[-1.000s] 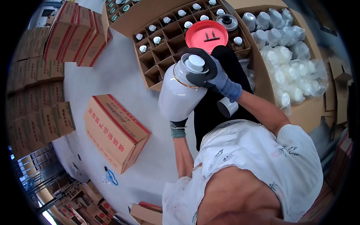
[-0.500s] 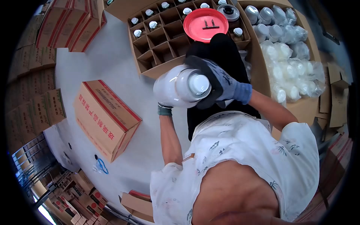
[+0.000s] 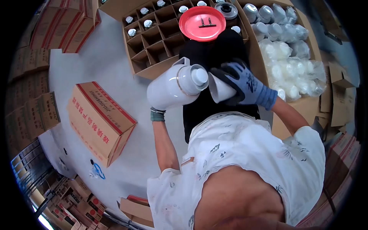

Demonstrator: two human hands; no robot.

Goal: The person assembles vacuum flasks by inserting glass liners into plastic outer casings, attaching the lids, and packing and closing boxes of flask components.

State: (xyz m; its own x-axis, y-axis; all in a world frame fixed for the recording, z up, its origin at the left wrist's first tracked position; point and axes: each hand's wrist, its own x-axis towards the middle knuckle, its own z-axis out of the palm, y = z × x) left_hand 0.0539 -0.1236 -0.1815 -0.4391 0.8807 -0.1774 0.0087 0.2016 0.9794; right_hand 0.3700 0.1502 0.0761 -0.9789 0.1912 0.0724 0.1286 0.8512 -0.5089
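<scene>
A glossy white flask (image 3: 166, 90) with a white stopper is held up tilted over my lap. My left hand (image 3: 157, 114), in a glove with a green cuff, supports it from beneath; its fingers are hidden behind the flask. Beside the flask's mouth, a white cup (image 3: 221, 89) is gripped in my right hand (image 3: 239, 85), which wears a grey-blue and black glove. The cup is apart from the stopper, its wide end facing down and left. The flask's handle points upward, away from my body.
A divided carton (image 3: 153, 69) of capped bottles lies ahead, with a red dish (image 3: 195, 28) holding dark metal pieces and a round grey lid (image 3: 226, 10) on it. Plastic-wrapped white cups fill a box (image 3: 268, 76) at right. A closed carton (image 3: 101, 122) lies on the floor at left.
My right hand has moved right, away from the flask, and the white cup now shows in it. The flask's handle has come into view.
</scene>
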